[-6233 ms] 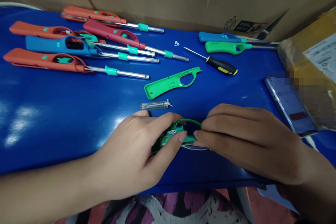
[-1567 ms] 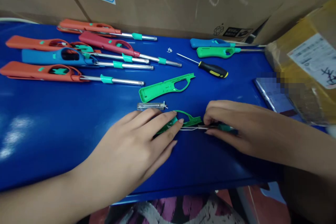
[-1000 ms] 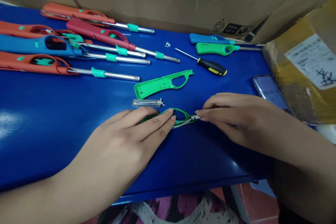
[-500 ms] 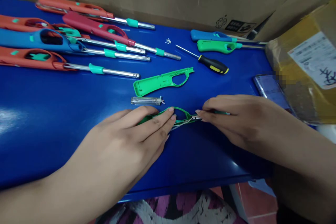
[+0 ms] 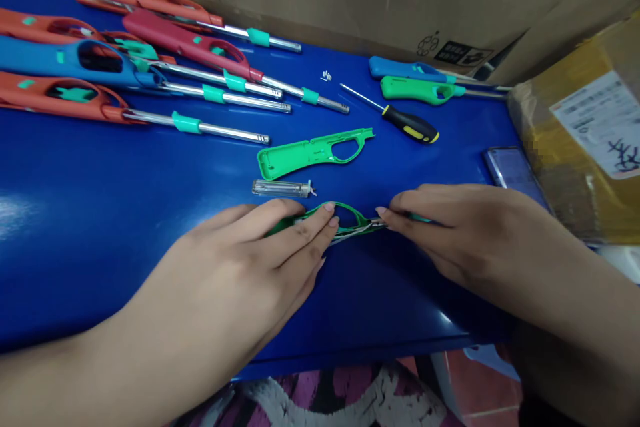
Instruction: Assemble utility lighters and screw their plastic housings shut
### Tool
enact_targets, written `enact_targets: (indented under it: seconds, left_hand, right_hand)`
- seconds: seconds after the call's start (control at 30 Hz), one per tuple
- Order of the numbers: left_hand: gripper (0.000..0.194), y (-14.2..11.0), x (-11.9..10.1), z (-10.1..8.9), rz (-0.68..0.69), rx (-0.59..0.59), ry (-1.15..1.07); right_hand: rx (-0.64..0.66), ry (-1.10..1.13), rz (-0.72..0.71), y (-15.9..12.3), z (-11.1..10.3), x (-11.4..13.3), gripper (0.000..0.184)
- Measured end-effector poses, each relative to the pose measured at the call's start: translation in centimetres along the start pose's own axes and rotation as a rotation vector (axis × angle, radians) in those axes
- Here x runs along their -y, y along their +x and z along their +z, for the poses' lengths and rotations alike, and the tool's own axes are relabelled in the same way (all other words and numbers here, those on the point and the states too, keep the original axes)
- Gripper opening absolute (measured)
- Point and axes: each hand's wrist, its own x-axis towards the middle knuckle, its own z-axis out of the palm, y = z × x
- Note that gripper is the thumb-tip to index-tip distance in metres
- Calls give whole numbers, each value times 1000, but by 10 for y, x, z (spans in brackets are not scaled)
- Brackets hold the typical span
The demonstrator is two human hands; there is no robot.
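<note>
Pinching the metal tube [image 5: 377,221] between the thumb and fingers of my nearly closed right hand [image 5: 465,227], I hold the green handle half [image 5: 365,217] under the bent fingers of my left hand [image 5: 250,260]. The two parts meet between my hands, over the front half of the table [image 5: 150,180], with a white wire [image 5: 351,235] along the near side (my fingers hide the rest). Just beyond lies a clear lighter [image 5: 280,188], then the other green half [image 5: 286,158], open side up. Farther off, a screwdriver [image 5: 410,125] points toward small screws [image 5: 326,76] near the back edge. Orange, red and blue lighters [image 5: 181,40] crowd the back left corner; a phone [image 5: 515,170] rests toward the right edge.
</note>
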Motion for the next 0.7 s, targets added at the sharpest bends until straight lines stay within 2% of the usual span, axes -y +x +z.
enact_targets:
  seconds: [0.13,0.3,0.4,0.5,0.6,0.7]
  left_hand:
    - [50,-6,1,5,18,40,1]
    - [53,-10,-2,11,7,27,-10]
    - [53,-9,-3,11,7,0,16]
    - [53,-9,-3,10,14,17,34]
    - [55,-10,-1,9,20,46,18]
    - [54,-11,1,9,27,70,4]
  right_hand:
    - [94,-158,-196,3,-4,6,39]
    - [114,-183,-250,10,-12,15,43]
    - [113,-160,-224,11,-13,16,43]
    - [64,-121,-182,12,-12,13,29]
    - [6,-18,-60,17,-8,10,22]
    - [-24,192,69,24,-1,6,16]
